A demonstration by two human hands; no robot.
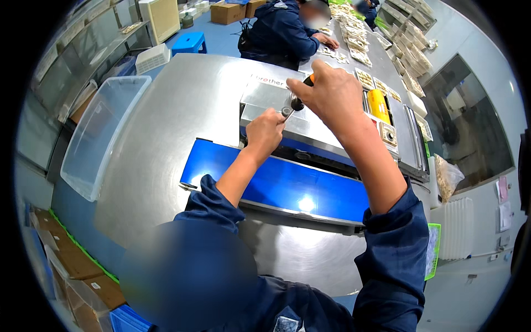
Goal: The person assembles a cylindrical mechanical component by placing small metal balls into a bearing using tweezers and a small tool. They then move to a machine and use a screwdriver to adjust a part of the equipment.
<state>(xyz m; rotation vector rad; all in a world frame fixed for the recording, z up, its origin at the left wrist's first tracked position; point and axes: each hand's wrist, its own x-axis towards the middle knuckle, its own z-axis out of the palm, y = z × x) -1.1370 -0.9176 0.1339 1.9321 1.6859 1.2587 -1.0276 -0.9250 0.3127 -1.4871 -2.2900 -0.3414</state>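
Over the steel housing [260, 97] of a machine with a blue conveyor belt [326, 193], both my hands work close together. My right hand [334, 91] is closed round a black-and-orange handled tool, mostly hidden by the fingers. Just below and left of it, my left hand [265, 130] pinches a slim metal tool with a round end [286, 111]. A round black knob [297, 104] sits between the two hands, beside that end. I cannot tell whether the two tools touch.
Right of the housing are a yellow cylinder [379, 105] and a dial [389, 135]. A co-worker [282, 33] leans on the far table beside trays of pale food pieces [354, 33]. A clear plastic bin [102, 138] stands left of the steel table [160, 116].
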